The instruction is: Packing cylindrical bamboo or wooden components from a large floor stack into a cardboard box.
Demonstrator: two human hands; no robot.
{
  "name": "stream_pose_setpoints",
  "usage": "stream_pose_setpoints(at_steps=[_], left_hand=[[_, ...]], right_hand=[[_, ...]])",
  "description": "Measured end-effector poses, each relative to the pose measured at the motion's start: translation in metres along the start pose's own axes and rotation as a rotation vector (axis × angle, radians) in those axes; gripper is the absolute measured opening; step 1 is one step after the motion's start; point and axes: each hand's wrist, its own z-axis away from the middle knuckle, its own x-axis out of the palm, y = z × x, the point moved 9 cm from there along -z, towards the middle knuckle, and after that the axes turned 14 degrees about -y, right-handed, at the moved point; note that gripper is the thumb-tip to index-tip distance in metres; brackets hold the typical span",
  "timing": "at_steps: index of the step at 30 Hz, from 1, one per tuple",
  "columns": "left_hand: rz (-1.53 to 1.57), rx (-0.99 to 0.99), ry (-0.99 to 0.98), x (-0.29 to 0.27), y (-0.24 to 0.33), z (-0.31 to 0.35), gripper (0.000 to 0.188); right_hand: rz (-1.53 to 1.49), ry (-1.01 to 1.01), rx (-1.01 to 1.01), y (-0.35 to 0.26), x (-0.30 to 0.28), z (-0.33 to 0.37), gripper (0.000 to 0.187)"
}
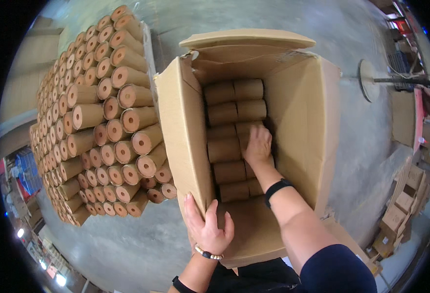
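Note:
A tall open cardboard box (293,110) stands in front of me. On its bottom lie brown paper-wrapped rolls (224,149) on their sides, in two columns of several rows. My right hand (259,145) reaches down inside, its fingers curled over a roll in the right column; the hand and forearm partly cover the rolls there. My left hand (209,229) grips the near part of the box's left wall, with fingers over the edge and the thumb on the inner side. It holds no roll.
Left of the box, a big stack of similar rolls (127,97) shows round ends with centre holes, several sticking out. A round base with a pole (368,80) stands to the right on the grey floor (356,161). More cartons (395,217) lie at the far right.

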Motion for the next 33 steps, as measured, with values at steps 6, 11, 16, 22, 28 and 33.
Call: stream_pose_setpoints(at_steps=[6, 11, 16, 22, 28, 33], left_hand=[[0.041, -0.006, -0.003, 0.005, 0.003, -0.003, 0.037], [0.031, -0.036, 0.014, -0.006, 0.000, 0.001, 0.038], [0.088, -0.029, 0.039, -0.001, 0.000, 0.000, 0.036], [0.215, -0.039, 0.044, -0.003, -0.005, 0.004, 0.036], [0.509, 0.092, -0.122, -0.012, -0.021, 0.012, 0.048], [0.968, 0.314, -0.017, -0.059, -0.093, 0.053, 0.043]], right_hand=[[0.485, -0.594, -0.333, -0.034, 0.061, 0.000, 0.063], [0.566, -0.702, -0.291, -0.046, 0.067, 0.008, 0.066], [0.430, -0.704, -0.368, -0.047, 0.069, -0.006, 0.064], [-0.237, -0.249, -0.440, -0.053, -0.064, -0.010, 0.041], [-0.397, 0.199, -0.816, -0.167, -0.258, 0.135, 0.034], [0.023, 0.074, -1.207, -0.301, -0.234, 0.316, 0.048]])
